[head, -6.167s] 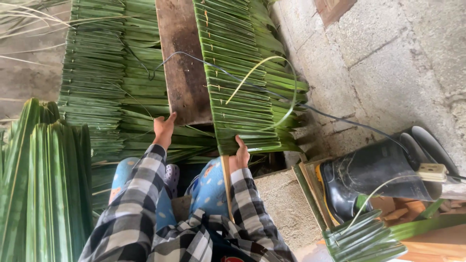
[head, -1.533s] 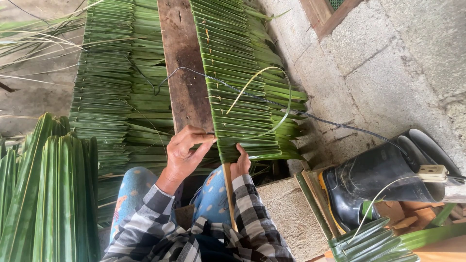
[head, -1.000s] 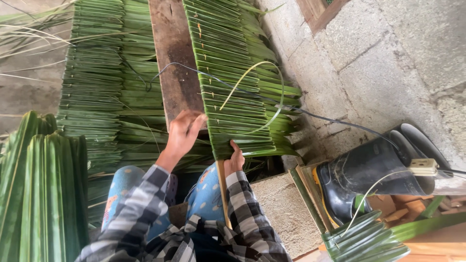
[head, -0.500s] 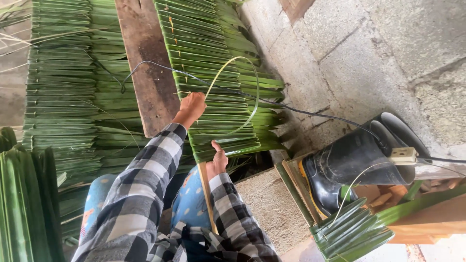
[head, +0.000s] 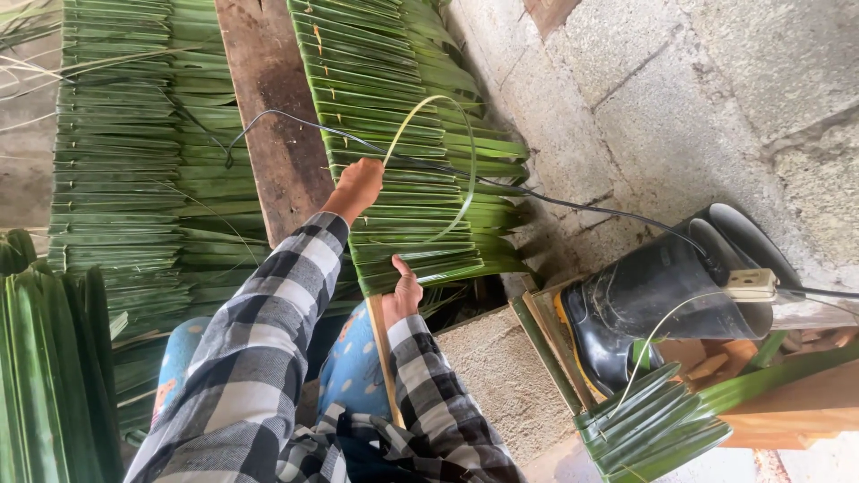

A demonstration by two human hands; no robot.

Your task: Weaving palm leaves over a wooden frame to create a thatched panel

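Left hand [head: 358,183] now up from the wooden plank [head: 273,116] onto the stitched palm-leaf panel [head: 394,134], fingers pinching the pale midrib strip [head: 447,112]; right hand [head: 404,291] gripping the panel's near edge, suggesting stitching under way.

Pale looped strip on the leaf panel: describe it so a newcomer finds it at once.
Start at the brown wooden plank; right of it lies the stitched green leaf panel. The pale yellow-green strip arches off it from the left hand, the only curved, light piece among flat dark leaves; the black cable crosses nearby.
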